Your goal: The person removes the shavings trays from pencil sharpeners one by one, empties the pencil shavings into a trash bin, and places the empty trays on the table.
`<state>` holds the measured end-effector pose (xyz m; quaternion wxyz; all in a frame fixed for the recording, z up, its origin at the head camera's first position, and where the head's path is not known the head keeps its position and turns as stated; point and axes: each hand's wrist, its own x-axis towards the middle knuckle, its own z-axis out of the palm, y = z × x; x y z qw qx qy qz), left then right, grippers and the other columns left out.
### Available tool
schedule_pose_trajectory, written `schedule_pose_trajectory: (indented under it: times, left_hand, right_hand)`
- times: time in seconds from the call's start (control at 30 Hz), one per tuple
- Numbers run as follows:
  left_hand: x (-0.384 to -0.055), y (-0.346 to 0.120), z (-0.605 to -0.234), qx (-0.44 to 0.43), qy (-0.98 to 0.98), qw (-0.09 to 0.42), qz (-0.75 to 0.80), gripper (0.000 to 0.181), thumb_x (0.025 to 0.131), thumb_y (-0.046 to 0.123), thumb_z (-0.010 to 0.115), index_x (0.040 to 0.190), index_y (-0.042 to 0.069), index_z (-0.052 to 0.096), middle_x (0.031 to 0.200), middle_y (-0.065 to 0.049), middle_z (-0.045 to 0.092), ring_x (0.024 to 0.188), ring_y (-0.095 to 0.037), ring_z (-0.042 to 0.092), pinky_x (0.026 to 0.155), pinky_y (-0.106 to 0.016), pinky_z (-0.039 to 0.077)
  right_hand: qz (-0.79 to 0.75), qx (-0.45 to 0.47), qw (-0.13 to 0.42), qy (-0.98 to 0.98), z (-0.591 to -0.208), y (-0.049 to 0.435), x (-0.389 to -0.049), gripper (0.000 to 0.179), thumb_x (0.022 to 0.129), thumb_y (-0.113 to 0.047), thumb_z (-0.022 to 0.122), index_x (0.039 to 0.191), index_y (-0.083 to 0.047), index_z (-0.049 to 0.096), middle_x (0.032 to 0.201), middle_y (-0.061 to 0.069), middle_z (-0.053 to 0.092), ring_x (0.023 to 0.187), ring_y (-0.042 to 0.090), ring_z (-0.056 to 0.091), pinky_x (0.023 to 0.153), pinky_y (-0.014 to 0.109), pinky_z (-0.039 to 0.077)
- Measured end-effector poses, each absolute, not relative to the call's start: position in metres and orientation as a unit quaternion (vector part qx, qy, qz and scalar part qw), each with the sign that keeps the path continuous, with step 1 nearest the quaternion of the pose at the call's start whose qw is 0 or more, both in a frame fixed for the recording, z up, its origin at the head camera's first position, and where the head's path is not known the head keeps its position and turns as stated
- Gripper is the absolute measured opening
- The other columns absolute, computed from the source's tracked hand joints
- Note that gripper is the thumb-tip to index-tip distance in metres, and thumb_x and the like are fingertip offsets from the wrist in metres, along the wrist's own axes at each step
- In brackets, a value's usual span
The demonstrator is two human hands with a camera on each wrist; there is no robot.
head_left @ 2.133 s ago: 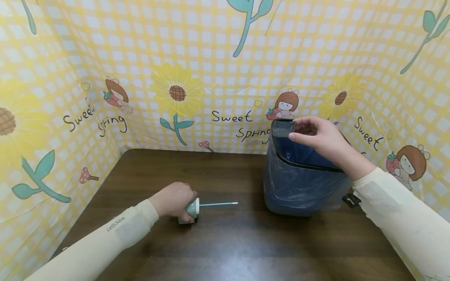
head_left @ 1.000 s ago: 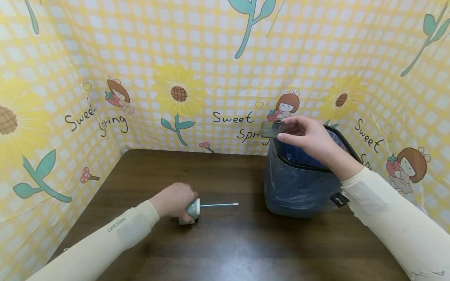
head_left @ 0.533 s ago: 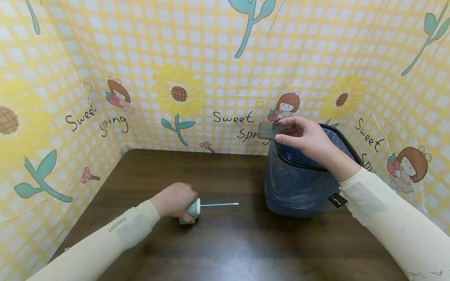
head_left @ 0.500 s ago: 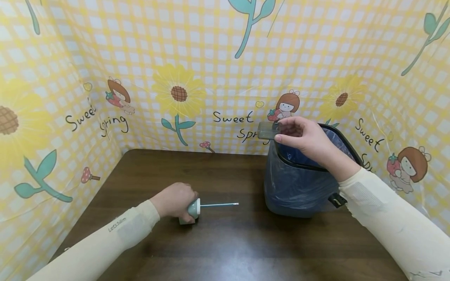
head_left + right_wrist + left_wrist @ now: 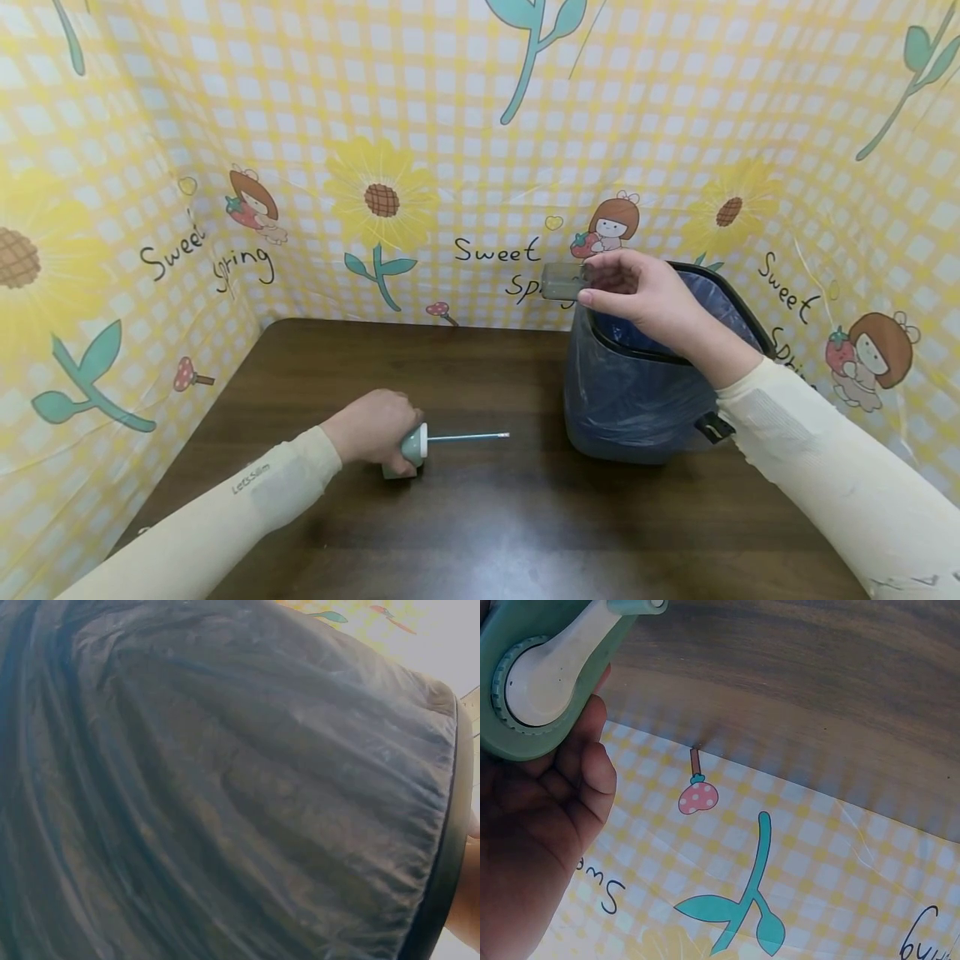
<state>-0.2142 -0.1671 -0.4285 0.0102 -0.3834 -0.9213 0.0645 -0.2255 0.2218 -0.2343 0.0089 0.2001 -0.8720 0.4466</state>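
Note:
A green crank pencil sharpener (image 5: 412, 447) sits on the table with my left hand (image 5: 369, 427) gripping it from above. From its white front a light blue pencil (image 5: 467, 437) sticks out to the right. The left wrist view shows the white crank handle (image 5: 559, 671) on the sharpener's end, and curled fingers beneath the green body. My right hand (image 5: 654, 296) pinches a translucent grey drawer (image 5: 561, 282) between thumb and fingers. The drawer is just past the left rim of the blue trash bin (image 5: 626, 412); the hand itself is over the bin's opening.
A clear plastic bag (image 5: 247, 772) lines the bin and folds down outside its black rim (image 5: 442, 847), filling the right wrist view. The dark wooden table (image 5: 480, 533) ends against a yellow checked cloth (image 5: 465, 150) at the back and sides.
My right hand has carried the drawer leftward, from over the bin's opening to beyond its left rim. The left hand, sharpener and pencil have stayed in place.

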Motion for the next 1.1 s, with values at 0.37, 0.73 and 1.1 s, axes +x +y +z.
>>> schedule_pose_trajectory:
  times: [0.37,0.73,1.1]
  left_hand:
    - [-0.214,-0.167,-0.428,-0.385,-0.921,0.011,0.063,0.054,0.066,0.060,0.088,0.090,0.014,0.071,0.076,0.007,0.067,0.070,-0.011,0.060,0.068,-0.031,0.056]
    - [-0.215,-0.167,-0.429,-0.385,-0.920,0.008,0.069,0.054,0.067,0.061,0.087,0.091,0.015,0.071,0.076,0.008,0.067,0.069,-0.010,0.060,0.068,-0.031,0.056]
    - [-0.215,-0.168,-0.430,-0.382,-0.921,0.009,0.072,0.055,0.067,0.061,0.086,0.092,0.015,0.071,0.077,0.008,0.067,0.070,-0.010,0.059,0.068,-0.030,0.055]
  right_hand:
    - [0.455,0.203,0.008,-0.867,-0.236,0.215,-0.224,0.051,0.095,-0.030,0.074,0.137,-0.007,0.057,0.125,0.011,0.063,0.112,0.020,0.062,0.091,0.025,0.051]
    - [0.459,0.205,-0.003,-0.864,-0.240,0.209,-0.222,0.052,0.095,-0.030,0.074,0.138,-0.007,0.056,0.125,0.012,0.063,0.113,0.021,0.062,0.092,0.027,0.052]
    - [0.465,0.213,-0.003,-0.860,-0.243,0.201,-0.219,0.049,0.095,-0.027,0.074,0.136,-0.007,0.057,0.123,0.012,0.064,0.112,0.022,0.063,0.090,0.028,0.053]
